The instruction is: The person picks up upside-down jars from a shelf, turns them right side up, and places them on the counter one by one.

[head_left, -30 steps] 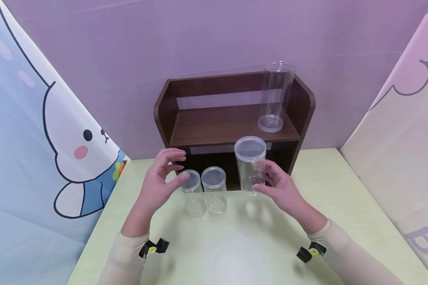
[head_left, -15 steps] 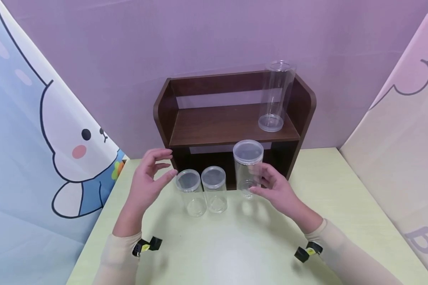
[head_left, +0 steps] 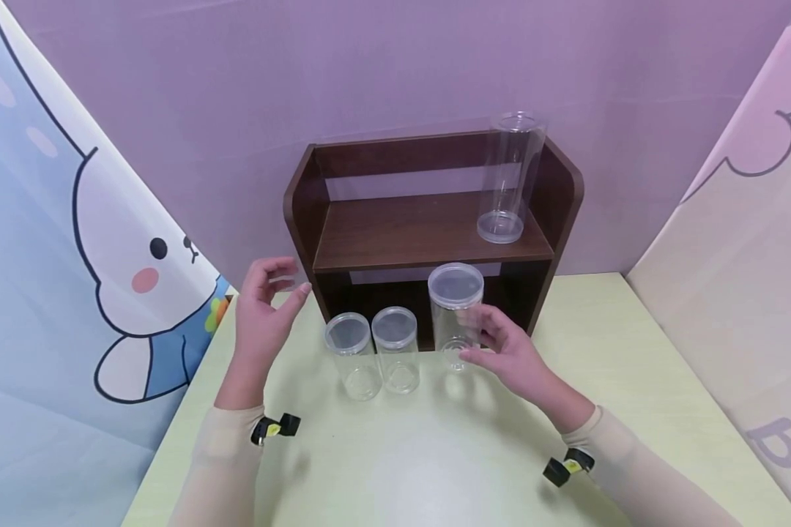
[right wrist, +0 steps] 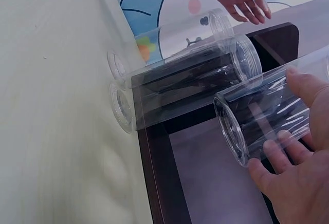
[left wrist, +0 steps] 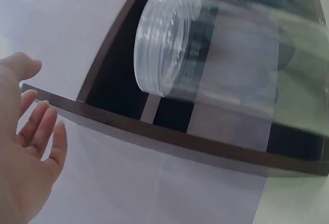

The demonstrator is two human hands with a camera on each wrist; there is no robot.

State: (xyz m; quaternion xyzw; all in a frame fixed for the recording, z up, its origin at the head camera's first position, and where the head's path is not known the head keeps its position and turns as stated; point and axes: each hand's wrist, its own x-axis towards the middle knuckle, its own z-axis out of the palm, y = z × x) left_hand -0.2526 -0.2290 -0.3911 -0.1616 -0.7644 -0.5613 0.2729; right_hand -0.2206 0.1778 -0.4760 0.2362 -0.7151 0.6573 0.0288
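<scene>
My right hand [head_left: 510, 359] grips a clear lidded plastic jar [head_left: 455, 287] round its lower side, thumb in front. The jar is upright and, in the right wrist view, its base [right wrist: 231, 131] sits higher than those of the standing jars. Two similar jars, a left one [head_left: 349, 335] and a right one [head_left: 395, 329], stand close together on the table before the shelf. My left hand [head_left: 264, 322] hovers left of them, fingers loosely bent, holding nothing. Seen from the left wrist, that hand [left wrist: 31, 142] is apart from the nearest jar lid [left wrist: 159, 44].
A dark brown two-tier shelf [head_left: 402, 230] stands at the back of the pale green table [head_left: 422, 461]. Another tall clear jar [head_left: 501, 228] is on the upper board at the right, its wide cap downward. Patterned cloths hang at both sides, with a purple cloth [head_left: 395, 66] behind.
My left hand has moved left and away from the left jar. The right hand, with its jar, has shifted slightly left and down. The two standing jars stay put.
</scene>
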